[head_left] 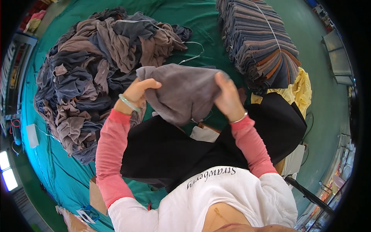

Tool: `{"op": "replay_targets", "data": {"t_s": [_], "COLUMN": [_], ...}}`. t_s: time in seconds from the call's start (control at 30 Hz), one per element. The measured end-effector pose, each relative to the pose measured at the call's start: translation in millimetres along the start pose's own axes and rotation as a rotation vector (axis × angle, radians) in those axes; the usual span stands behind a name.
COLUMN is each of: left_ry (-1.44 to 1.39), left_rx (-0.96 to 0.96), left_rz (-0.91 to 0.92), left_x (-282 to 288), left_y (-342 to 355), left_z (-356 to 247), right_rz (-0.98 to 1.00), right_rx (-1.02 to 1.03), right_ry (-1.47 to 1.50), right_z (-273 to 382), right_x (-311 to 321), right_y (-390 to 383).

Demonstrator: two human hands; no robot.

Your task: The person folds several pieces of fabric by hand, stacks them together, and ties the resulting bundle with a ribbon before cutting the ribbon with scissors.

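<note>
While both hands are raised over the bench, they share one grey cloth [181, 92]. Left hand [137, 92]: fingers curled shut over the cloth's left edge, thumb on top, green bangle [128, 103] at the wrist. Right hand [228, 98]: fingers closed on the cloth's right edge, fingertips tucked into the fabric, thin silver bracelet [240, 118] at the wrist. Cloth hangs bunched between the two hands, lower corner drooping below them. Both forearms in pink striped sleeves [110, 154].

Under the hands: black fabric [162, 150] spread wide, with a white piece [205, 134] showing just below the cloth. Right of the right hand: yellow cloth [299, 91], partly under the black fabric.

Beyond the left hand: big loose heap of brown, grey and dark blue garments [89, 73] on the green bench [201, 23]. Beyond the right hand: neat stack of folded pieces [261, 38] in grey, blue and orange, a white cord running over its top.
</note>
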State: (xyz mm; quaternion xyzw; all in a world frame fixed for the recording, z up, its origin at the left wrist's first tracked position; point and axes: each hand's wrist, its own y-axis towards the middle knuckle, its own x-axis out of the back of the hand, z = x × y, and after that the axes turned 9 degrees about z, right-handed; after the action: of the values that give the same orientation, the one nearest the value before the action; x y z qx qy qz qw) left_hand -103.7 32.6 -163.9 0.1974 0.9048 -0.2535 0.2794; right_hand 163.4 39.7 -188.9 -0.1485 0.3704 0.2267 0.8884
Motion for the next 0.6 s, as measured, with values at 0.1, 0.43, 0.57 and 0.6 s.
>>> {"op": "replay_targets", "data": {"t_s": [0.1,0.43,0.57,0.6], "left_ry": [0.304,0.193,0.340,0.378], "left_rx": [-0.057,-0.331,-0.681,-0.787], "left_rz": [-0.168,-0.218,-0.507,-0.449], "left_x": [27.2,46.6,55.8,51.4], "left_y": [-6.1,17.4,49.0,49.0], "left_z": [-9.2,-19.6,-23.3,-26.3], "right_rz": [-0.046,-0.248,-0.345,-0.320], "right_rx": [0.164,0.222,0.364,0.385], "right_ry": [-0.034,-0.537,-0.728,-0.608], "right_z": [37.4,102.1,106.2,106.0], "right_x": [30.7,84.5,100.2,96.2], "right_y": [-9.3,4.1,32.7,37.7]}}
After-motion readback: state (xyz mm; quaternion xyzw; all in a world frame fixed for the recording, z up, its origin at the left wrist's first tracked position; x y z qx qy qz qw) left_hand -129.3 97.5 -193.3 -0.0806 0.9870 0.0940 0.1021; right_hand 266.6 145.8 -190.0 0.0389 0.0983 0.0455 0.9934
